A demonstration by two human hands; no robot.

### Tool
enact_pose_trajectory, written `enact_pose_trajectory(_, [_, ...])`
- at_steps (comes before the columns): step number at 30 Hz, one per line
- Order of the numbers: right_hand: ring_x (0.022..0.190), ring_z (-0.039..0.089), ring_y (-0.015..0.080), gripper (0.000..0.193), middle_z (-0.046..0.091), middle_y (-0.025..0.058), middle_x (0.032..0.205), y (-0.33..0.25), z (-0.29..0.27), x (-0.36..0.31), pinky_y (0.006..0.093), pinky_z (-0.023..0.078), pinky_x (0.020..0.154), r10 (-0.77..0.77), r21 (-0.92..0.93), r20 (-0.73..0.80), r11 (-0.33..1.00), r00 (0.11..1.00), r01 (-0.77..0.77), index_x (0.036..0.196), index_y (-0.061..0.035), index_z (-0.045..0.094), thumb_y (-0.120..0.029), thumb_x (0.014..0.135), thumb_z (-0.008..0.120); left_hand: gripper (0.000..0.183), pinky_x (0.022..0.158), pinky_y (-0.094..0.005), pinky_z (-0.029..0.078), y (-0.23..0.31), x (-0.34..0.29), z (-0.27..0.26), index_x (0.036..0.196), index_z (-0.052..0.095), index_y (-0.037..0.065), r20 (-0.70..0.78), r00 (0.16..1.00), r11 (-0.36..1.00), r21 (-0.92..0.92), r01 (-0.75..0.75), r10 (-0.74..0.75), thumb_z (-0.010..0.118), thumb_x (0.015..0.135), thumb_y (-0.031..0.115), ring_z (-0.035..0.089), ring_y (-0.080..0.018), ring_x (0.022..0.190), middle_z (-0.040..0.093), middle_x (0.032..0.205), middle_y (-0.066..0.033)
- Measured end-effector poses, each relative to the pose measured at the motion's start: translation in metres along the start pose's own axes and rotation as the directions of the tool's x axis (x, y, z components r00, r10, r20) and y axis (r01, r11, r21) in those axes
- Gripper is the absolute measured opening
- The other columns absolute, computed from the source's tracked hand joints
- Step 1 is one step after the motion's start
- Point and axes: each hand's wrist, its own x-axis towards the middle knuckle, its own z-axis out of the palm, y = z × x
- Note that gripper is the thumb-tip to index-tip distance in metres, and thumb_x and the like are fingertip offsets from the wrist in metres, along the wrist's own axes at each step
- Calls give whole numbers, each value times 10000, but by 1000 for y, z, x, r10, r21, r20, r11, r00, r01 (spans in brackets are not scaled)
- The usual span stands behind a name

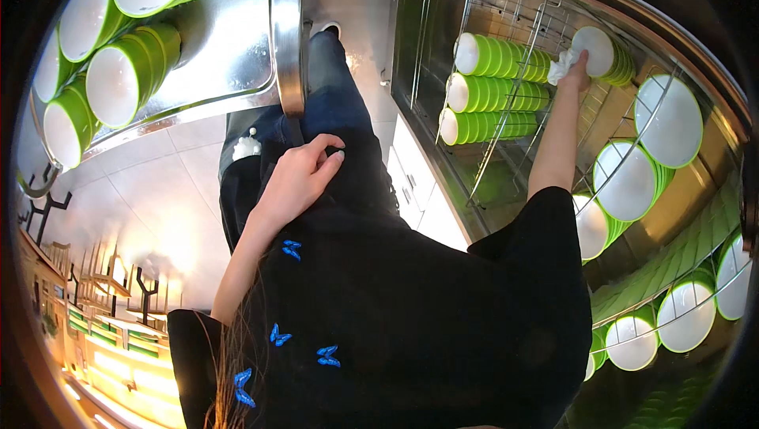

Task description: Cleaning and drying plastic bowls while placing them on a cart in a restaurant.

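Note:
My right hand (579,73) is stretched into a metal cabinet on the right. A crumpled white cloth (561,67), perhaps paper, is gripped in it. The hand is at the near end of a stack of green bowls with white insides (593,49), lying on its side; the fingers are partly hidden. My left hand (299,176) is in front of my dark clothing, near the metal cart's edge. Its fingers are loosely bent, with a gap between them and nothing visible in them.
Wire racks (498,128) in the cabinet hold more green-and-white bowl stacks (498,93) and larger bowls (624,180). At upper left, a metal cart (229,41) carries stacked bowls (115,85). Chairs and tables (111,283) stand farther off at lower left.

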Motion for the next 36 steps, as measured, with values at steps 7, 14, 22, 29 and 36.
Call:
enact_pose_trajectory(7, [728, 555, 260, 624, 563, 171, 838, 8, -10, 12, 326, 458, 661, -141, -229, -51, 965, 989, 126, 813, 113, 521, -412, 521, 691, 190, 481, -310, 365, 7, -5, 1, 881, 496, 21, -35, 998, 997, 65, -51, 53, 472, 750, 157, 476, -224, 481, 469, 519, -105])
enact_pose_trajectory(14, [775, 542, 280, 706, 550, 200, 854, 14, -22, -3, 350, 430, 696, -140, -425, -74, 900, 987, 96, 799, 110, 518, -497, 475, 676, 202, 494, -320, 375, 13, -23, -5, 887, 491, 28, -35, 996, 993, 87, -84, 87, 462, 756, 179, 503, -242, 520, 490, 542, -118])
enact_pose_trajectory(22, [709, 543, 204, 401, 543, 109, 853, 8, -41, -178, 319, 452, 601, 106, 317, 418, 914, 902, -254, 893, -6, 516, -350, 692, 560, 217, 512, -286, 365, 0, -41, -43, 919, 468, 26, -131, 950, 954, 139, -265, 283, 450, 772, 184, 476, -190, 526, 485, 575, -106])
enact_pose_trajectory(29, [806, 512, 133, 288, 525, 67, 909, -35, -18, -377, 251, 416, 705, -67, 203, 921, 923, 385, -326, 1016, -13, 462, -84, 741, 511, 252, 568, -270, 396, -27, -66, -101, 931, 490, 28, -235, 919, 947, 144, -288, 316, 452, 768, 217, 516, -174, 596, 525, 621, -104])
enact_pose_trajectory(36, [801, 499, 106, 307, 522, 63, 918, -66, 40, -503, 224, 379, 731, -216, 225, 971, 970, 99, -90, 995, -6, 483, -246, 834, 380, 242, 538, -267, 395, -73, -91, -150, 891, 499, 15, -299, 904, 945, -24, -327, 305, 454, 761, 214, 506, -154, 559, 520, 589, -85])
